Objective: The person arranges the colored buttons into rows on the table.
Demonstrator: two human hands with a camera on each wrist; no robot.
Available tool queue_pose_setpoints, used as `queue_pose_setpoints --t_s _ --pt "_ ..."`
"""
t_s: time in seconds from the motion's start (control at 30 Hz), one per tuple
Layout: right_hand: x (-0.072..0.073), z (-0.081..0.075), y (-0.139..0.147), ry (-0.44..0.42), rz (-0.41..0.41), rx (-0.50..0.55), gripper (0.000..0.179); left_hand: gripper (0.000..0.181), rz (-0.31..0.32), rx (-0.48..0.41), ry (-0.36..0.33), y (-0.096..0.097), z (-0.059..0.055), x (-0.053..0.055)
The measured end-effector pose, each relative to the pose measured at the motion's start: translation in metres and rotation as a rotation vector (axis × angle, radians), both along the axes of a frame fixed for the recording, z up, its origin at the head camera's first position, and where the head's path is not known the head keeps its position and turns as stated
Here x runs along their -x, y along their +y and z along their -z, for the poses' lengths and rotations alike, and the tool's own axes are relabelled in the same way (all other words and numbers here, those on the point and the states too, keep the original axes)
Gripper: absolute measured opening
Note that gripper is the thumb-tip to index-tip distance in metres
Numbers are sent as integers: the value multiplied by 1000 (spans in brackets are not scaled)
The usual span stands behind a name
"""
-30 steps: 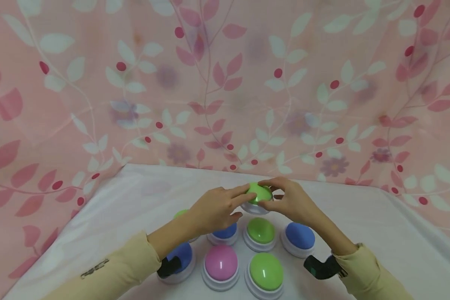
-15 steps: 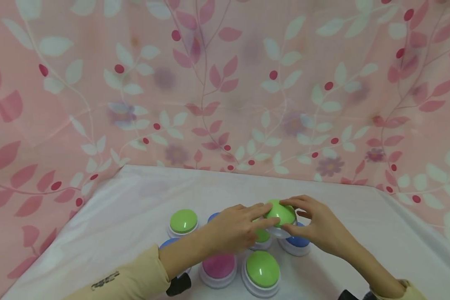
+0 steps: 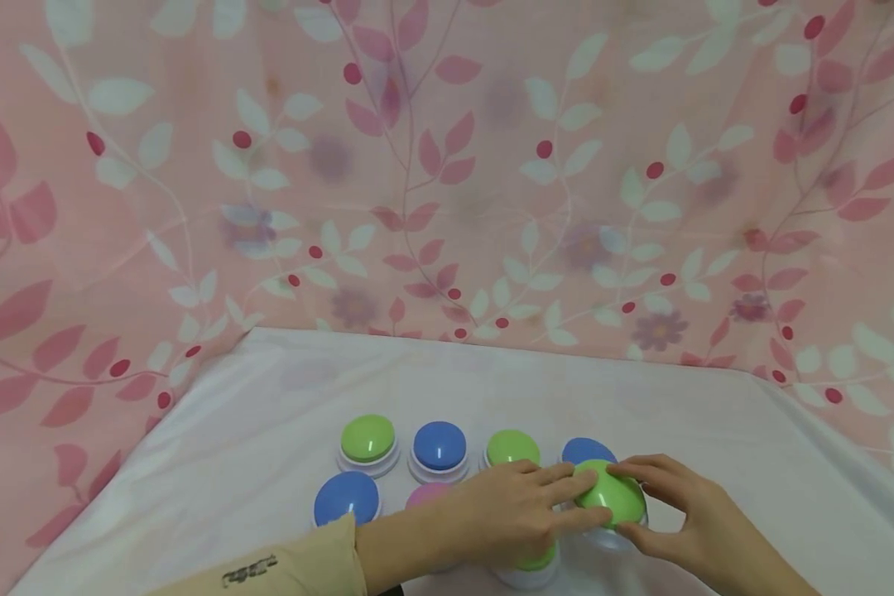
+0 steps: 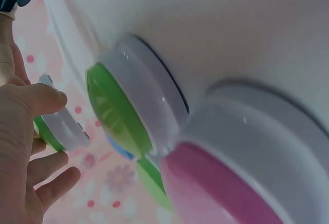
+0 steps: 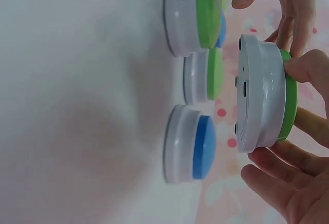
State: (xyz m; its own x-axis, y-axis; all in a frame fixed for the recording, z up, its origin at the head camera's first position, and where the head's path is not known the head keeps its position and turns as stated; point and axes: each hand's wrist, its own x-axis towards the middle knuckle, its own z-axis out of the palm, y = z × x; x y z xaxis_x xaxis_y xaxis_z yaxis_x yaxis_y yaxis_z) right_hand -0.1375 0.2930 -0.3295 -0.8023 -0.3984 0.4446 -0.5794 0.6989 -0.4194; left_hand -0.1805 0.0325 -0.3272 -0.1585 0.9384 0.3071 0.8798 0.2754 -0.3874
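A round push button with a green dome and white base (image 3: 612, 494) is held up off the table, tilted, at the right of the other buttons. My right hand (image 3: 704, 513) grips its side, thumb and fingers spread about the dome's edge. Across from it, my left hand (image 3: 521, 505) lays straight fingertips on the green dome, while its thumb stands apart from the base in the left wrist view. The right wrist view shows the held button's underside (image 5: 244, 95), with small dark feet, facing the tabletop.
On the white cloth (image 3: 268, 414) stand a back row of green (image 3: 368, 439), blue (image 3: 439, 445), green (image 3: 512, 447) and blue (image 3: 587, 449) buttons. In front are blue (image 3: 348, 499), pink (image 3: 425, 495) and green (image 3: 540, 559) ones, partly covered by my left arm. A floral curtain (image 3: 447, 190) hangs behind.
Both hands have carried the green button from behind the back row rightward and toward me, past the right-hand blue button. The left forearm now covers more of the front row.
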Motion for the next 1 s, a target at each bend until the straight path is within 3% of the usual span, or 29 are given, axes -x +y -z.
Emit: queue_pose_setpoints --t_s 0.1,0.3,0.37,0.57,0.73,0.93,1.0 --pt "-3 11 10 -15 -28 -5 56 52 7 33 -33 7 5 -5" --pt "-3 32 24 -227 -11 -3 51 57 3 127 -191 17 17 -12" --pt "-4 37 25 -282 -8 12 51 57 4 145 -191 19 21 -13" --pt "-6 45 23 -481 20 53 53 54 26 157 -113 24 30 -18" --pt "-5 50 25 -542 -3 90 54 46 37 136 -50 29 33 -20" --pt "-5 56 30 -543 -50 114 56 37 34 126 38 33 34 -23" --pt "-6 57 31 -554 -39 117 57 37 30 130 39 35 35 -23"
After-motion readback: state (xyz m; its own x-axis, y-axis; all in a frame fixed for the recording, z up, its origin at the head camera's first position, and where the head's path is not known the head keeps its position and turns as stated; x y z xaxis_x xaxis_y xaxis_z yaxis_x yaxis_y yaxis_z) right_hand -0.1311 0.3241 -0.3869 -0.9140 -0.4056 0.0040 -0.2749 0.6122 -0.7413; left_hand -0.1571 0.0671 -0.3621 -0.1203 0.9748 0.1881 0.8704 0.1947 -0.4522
